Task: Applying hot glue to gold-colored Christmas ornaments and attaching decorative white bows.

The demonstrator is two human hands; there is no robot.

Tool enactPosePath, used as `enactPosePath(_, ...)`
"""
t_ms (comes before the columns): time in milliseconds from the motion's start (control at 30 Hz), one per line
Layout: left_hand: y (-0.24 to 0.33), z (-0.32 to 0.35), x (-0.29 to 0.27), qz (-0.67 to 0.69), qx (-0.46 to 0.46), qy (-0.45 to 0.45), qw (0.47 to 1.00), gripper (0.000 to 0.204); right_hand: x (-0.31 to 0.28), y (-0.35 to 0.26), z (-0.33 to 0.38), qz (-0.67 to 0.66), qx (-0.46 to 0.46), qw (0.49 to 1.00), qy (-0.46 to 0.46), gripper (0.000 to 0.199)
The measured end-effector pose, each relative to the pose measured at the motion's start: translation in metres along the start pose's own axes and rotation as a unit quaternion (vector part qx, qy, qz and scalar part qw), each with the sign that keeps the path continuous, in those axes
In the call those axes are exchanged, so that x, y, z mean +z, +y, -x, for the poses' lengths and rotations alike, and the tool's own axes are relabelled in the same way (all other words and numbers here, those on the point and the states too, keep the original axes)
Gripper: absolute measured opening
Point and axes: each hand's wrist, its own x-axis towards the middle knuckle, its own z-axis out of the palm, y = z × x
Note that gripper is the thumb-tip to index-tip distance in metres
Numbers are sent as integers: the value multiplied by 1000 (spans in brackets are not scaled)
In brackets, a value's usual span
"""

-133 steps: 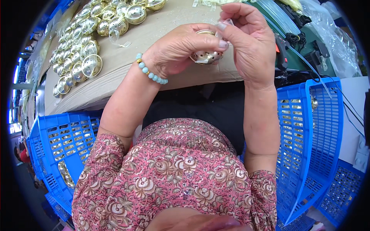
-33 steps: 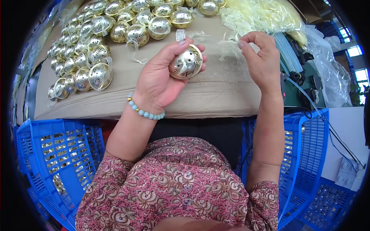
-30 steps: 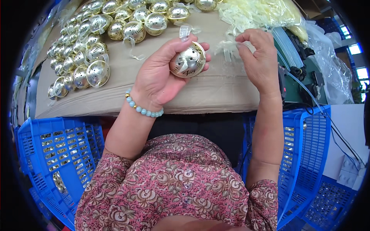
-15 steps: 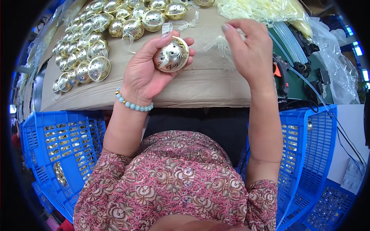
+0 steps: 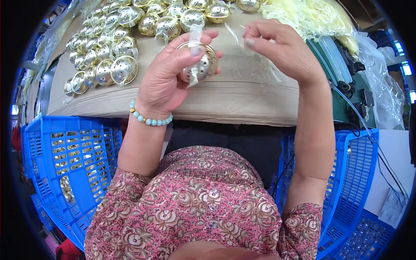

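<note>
My left hand is wrapped round a shiny gold bell ornament with dark cut-out marks and a rim. Its thumb presses a translucent ribbon against the bell, and the ribbon sticks out above and below the thumb. To the right, my right hand is raised over the table, thumb and fingers drawn together in a pinch. A thin whitish strip shows just left of those fingertips; whether they hold it is unclear. Many similar gold bells with ribbons lie in rows at the left and back.
Brown cardboard covers the table. A heap of pale yellow ribbon pieces lies at the back right, near cables and clear plastic. Blue crates stand below the table on the left and right.
The ribbon now lies under my left thumb across the bell, which has turned in the hand. My right hand has tilted leftward, its fingers closer together. The view has shifted slightly.
</note>
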Motion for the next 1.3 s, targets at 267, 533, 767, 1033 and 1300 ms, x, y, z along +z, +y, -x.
enactPosePath(267, -22, -8, 18, -25, -42, -58, 997, 26, -6, -11, 40, -9, -64, 998, -27, 16)
enactPosePath(533, -34, -5, 35, 4, -85, -38, 996, 25, 15, 3, 66, -246, 54, 966, 62, 23)
enactPosePath(767, -35, -7, 34, 14, -54, -66, 996, 22, 54, -7, 75, -444, 7, 874, 198, 30)
enactPosePath(1033, -37, -5, 37, 69, -23, 0, 997, 21, 74, -5, 73, -501, 79, 818, 271, 27)
enactPosePath(1300, -35, -4, 36, 82, -25, -13, 996, 27, 68, -23, 76, -479, -92, 823, 290, 9)
